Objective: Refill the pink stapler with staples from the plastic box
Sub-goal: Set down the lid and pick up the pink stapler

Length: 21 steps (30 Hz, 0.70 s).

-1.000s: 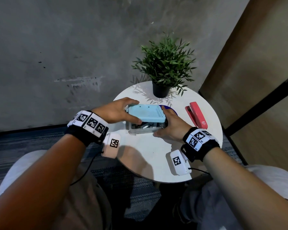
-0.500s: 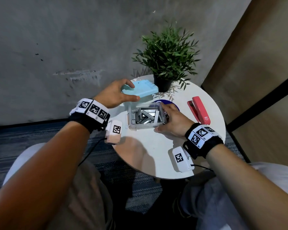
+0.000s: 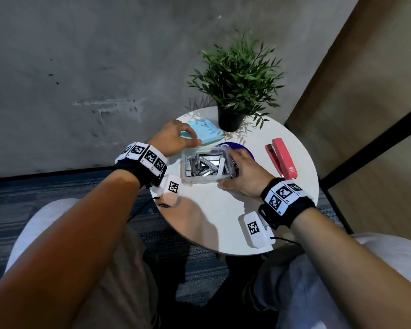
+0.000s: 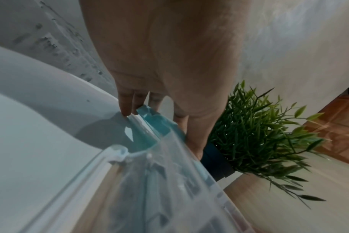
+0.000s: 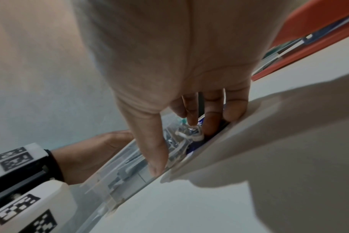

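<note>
Looking from the head: left hand (image 3: 173,138) pinches the pale-blue plastic lid (image 3: 205,131) on the round white surface (image 3: 223,217); right hand (image 3: 244,172) grips the clear plastic box (image 3: 204,168) of staple strips; pink stapler (image 3: 282,160) lies apart at the right. Left wrist: fingers (image 4: 125,102) clasp the lid edge. Right wrist: thumb (image 5: 149,141) pinches the box wall; a slipping grip could tip out staples.

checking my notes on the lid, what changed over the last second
The left hand lifted the blue lid off the clear plastic box and carried it back-left, setting it down by the potted plant, fingers still on it. The right hand kept steadying the box; the pink stapler stayed put.
</note>
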Each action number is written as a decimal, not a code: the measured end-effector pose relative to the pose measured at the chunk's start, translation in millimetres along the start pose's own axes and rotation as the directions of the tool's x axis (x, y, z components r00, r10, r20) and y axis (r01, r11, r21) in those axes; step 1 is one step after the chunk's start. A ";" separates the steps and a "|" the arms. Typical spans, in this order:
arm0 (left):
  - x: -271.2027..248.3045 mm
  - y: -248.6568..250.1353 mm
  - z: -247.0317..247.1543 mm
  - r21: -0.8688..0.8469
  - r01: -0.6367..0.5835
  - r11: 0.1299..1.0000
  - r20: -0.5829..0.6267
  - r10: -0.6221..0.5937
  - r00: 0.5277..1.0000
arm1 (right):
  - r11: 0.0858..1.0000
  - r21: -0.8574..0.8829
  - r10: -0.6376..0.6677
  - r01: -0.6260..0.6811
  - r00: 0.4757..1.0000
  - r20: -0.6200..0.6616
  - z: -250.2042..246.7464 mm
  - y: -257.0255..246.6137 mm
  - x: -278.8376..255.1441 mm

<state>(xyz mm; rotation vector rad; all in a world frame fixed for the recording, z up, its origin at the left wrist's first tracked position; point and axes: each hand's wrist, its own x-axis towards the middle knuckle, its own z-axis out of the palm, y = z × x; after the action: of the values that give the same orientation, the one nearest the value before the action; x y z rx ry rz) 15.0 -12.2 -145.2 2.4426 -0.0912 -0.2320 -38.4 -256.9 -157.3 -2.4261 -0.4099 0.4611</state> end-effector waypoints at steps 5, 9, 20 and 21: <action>6.0 -6.6 8.5 0.034 -0.018 0.999 -0.007 0.018 1.000 | 0.999 -0.036 0.016 -0.015 1.000 0.014 2.3 3.7 3.0; 1.5 -2.1 5.9 0.116 0.007 0.993 0.062 -0.014 0.998 | 0.999 -0.041 0.027 -0.025 0.999 0.029 -1.1 1.8 0.5; -75.5 82.4 48.1 0.288 -0.540 0.791 0.193 0.505 0.841 | 0.982 -0.143 0.107 -0.124 0.987 -0.124 -50.7 11.8 -1.6; -80.4 84.7 53.3 0.295 -0.564 0.771 0.246 0.509 0.825 | 0.975 -0.166 0.117 -0.149 0.975 -0.186 -59.2 16.6 -2.9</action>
<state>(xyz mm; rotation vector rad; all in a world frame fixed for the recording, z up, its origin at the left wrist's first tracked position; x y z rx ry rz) -74.6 -100.6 -120.2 2.6222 -0.9731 -0.1489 -13.2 -301.5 -123.3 -2.6545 -0.2205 0.2733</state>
